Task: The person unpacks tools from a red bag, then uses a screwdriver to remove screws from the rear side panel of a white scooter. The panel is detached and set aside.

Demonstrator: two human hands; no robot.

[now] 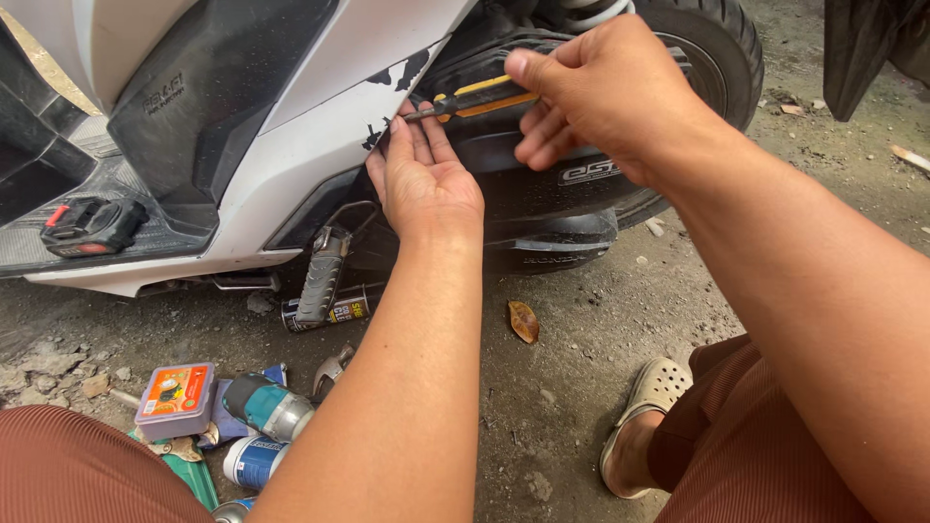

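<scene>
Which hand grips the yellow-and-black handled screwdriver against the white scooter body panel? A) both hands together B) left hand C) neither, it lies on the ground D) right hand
D: the right hand closes around the yellow-and-black handled screwdriver, its metal tip at the edge of the white scooter body panel, while the left hand lies open against the panel just below the tip.

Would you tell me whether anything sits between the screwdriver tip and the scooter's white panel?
Only the left hand's fingertips: they rest on the white panel right at the tip of the screwdriver, which the right hand holds.
</scene>
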